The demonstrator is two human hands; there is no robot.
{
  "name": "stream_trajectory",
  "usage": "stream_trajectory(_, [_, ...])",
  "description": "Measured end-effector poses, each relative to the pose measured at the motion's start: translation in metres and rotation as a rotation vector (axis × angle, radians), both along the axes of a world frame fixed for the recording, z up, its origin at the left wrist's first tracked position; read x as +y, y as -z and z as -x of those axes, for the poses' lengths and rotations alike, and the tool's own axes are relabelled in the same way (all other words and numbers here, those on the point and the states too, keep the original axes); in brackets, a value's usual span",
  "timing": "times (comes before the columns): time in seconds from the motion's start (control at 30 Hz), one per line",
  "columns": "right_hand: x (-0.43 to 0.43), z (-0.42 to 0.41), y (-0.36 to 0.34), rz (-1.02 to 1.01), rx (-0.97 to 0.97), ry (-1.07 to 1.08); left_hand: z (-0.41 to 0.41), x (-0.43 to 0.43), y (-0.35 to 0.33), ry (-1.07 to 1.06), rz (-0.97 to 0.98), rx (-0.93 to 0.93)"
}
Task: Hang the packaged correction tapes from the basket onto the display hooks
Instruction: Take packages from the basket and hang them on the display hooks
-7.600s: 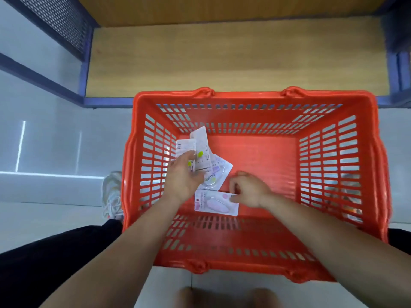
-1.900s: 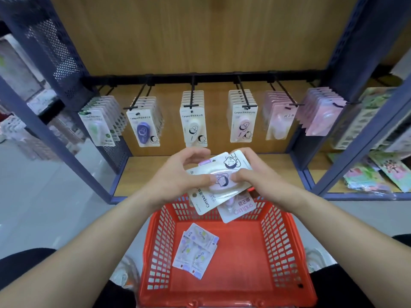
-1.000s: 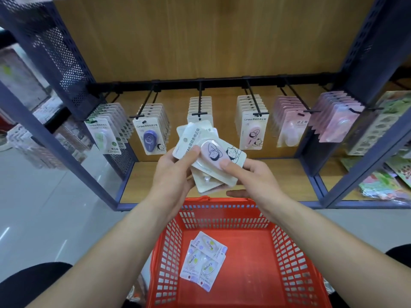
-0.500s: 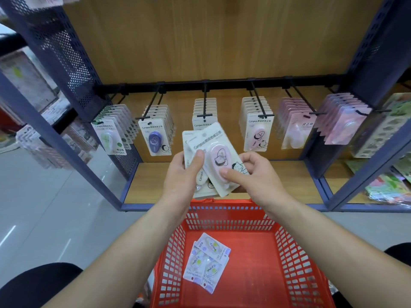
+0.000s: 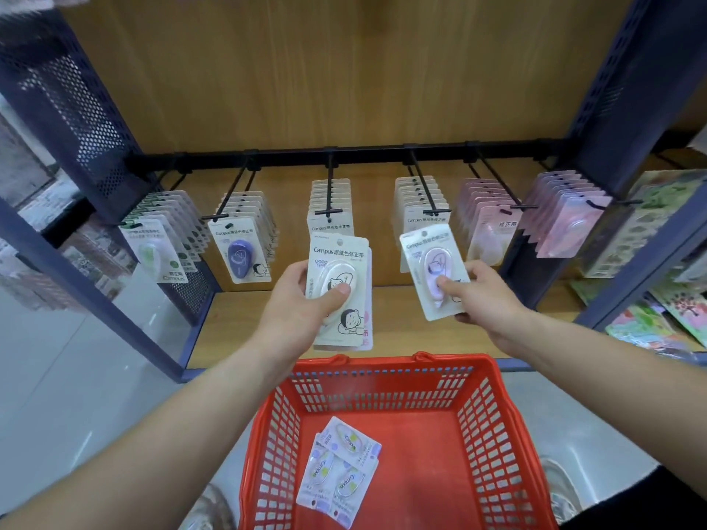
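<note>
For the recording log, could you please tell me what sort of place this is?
Most likely a stationery shop aisle: packaged correction tapes hang in rows on display hooks along a black rail, a red shopping basket sits below, and more packaged goods fill the shelving at right.

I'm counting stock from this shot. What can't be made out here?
Head view only:
1. Stack in left hand: its front hides the count behind.
2. Basket: loose packs overlap, count unsure.
3. Hooked packs behind right hand's purple pack: partly covered.
4. Right shelf goods: blurred, cut by the edge.
</note>
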State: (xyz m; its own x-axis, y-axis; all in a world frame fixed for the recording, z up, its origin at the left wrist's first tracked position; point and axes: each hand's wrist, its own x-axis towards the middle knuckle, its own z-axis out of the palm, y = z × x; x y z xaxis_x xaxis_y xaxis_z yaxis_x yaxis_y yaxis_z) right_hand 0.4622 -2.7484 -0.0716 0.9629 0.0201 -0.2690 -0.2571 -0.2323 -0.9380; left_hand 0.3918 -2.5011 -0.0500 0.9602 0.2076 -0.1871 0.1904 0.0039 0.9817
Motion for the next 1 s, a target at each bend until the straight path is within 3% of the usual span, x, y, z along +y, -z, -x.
stream_trajectory(0.23, [0.001,-0.038,0.013,-0.038,-0.012,0.026,-0.013,0.002,0.01,0.003,0.026,0.022])
stream_trajectory(0.77, [-0.005,-0.032,0.018,-0.122,-0.032,0.07,-0.025,0.005,0.013,0.021,0.047,0.066])
stream_trajectory(1.0, [0.0,-0.037,0.018,-0.052,-0.056,0.057,-0.02,0.005,0.015,-0.018,0.043,0.088])
